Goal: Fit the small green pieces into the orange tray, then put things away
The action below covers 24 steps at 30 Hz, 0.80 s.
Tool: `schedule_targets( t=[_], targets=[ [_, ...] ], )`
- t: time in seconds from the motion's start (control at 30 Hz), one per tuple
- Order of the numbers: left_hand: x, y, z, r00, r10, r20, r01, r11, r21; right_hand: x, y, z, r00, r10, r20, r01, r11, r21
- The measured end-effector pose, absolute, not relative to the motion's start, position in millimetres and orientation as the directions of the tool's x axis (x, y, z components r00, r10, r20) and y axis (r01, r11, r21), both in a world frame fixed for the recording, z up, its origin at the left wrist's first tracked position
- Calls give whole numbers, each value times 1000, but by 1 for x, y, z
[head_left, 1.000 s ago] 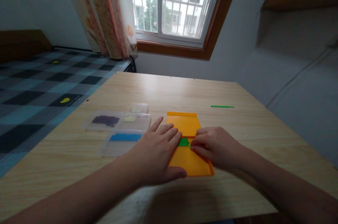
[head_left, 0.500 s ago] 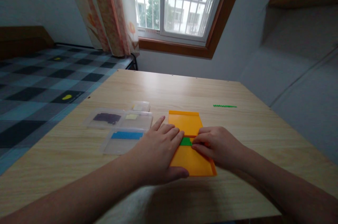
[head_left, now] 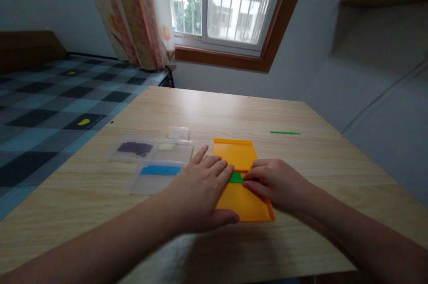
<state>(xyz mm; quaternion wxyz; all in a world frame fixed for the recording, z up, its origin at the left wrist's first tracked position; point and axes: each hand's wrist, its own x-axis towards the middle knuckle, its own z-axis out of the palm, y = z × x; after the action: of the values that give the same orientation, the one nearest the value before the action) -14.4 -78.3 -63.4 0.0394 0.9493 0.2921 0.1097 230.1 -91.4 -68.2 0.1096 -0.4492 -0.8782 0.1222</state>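
Note:
An open orange case (head_left: 241, 201) lies on the wooden table (head_left: 234, 114), its lid half (head_left: 234, 152) stretching away from me. A green strip (head_left: 236, 178) lies across the case near its hinge. My left hand (head_left: 200, 190) lies flat on the case's left edge, fingers stretched out, fingertips beside the green strip. My right hand (head_left: 276, 183) rests on the right side of the case, fingers curled and pressed onto the right end of the green strip.
Left of the case are clear plastic boxes: one with a blue strip (head_left: 160, 170), one with a dark purple piece (head_left: 134, 147), one with a pale yellow piece (head_left: 166, 146). A green zigzag strip (head_left: 285, 133) lies far right. A checked bed (head_left: 50, 114) adjoins the table's left side.
The hands and case hold nearly the same pose; only the camera has shifted slightly.

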Motion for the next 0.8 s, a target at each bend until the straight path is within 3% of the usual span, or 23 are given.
schedule_targets(
  t=[0.1,0.2,0.3,0.4,0.57,0.8],
  targets=[
    [-14,-78,-64,806,567,171,552,-824,130,231,-93,-68,-580,808,104,745,578,-333],
    [-14,-78,-65,808,564,168,550,-826,126,239,-88,-67,-534,792,296,713,610,-346],
    [-15,-77,-65,805,568,172,553,-823,128,259,-72,-67,-322,741,590,763,572,-302],
    [-16,-77,-65,800,575,174,559,-818,134,287,-47,-71,-74,693,717,818,453,-354],
    [-18,-77,-66,792,575,205,560,-818,130,329,-9,-87,149,633,760,856,303,-420],
    [-20,-75,-59,760,561,328,542,-826,155,344,12,-117,96,744,662,937,157,-313]
  ],
)
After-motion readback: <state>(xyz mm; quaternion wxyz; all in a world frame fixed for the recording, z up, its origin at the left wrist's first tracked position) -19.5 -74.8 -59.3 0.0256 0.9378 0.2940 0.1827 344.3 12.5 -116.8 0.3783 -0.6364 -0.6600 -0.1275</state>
